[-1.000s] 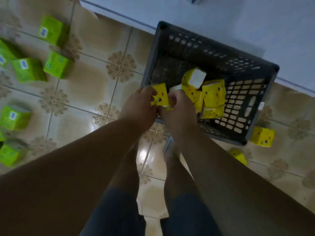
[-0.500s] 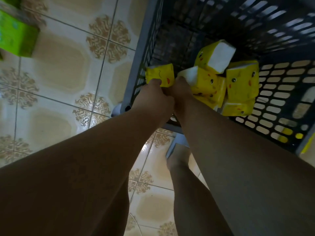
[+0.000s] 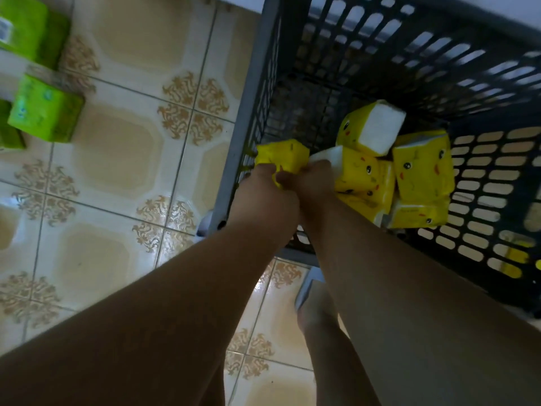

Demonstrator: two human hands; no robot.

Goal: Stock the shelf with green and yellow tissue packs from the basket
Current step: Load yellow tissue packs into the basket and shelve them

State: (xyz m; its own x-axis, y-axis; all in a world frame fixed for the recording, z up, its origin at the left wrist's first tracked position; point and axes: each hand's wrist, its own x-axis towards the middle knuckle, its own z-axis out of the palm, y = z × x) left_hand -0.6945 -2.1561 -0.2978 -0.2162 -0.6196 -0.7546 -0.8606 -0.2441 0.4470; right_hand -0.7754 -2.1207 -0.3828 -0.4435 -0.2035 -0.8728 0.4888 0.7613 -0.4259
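Observation:
A dark slatted plastic basket (image 3: pixel 251 92) stands on the tiled floor and holds several yellow tissue packs (image 3: pixel 421 168) printed with cartoon faces. My left hand (image 3: pixel 263 197) grips one yellow tissue pack (image 3: pixel 282 155) at the basket's near left wall. Beside it, my right hand (image 3: pixel 314 186) reaches into the basket, fingers curled on a second yellow pack (image 3: pixel 361 171) with a white end. Green tissue packs (image 3: pixel 44 112) lie on the floor at the far left.
Cream floor tiles (image 3: pixel 117 159) with brown ornaments spread left of the basket. My bare foot (image 3: pixel 317 315) stands just in front of the basket. Another green pack (image 3: pixel 26 27) sits at the top left corner. More yellow shows through the basket's right wall.
The view has dropped closer to the basket. Both hands have stayed together at its near left side, the left one keeping hold of the yellow pack.

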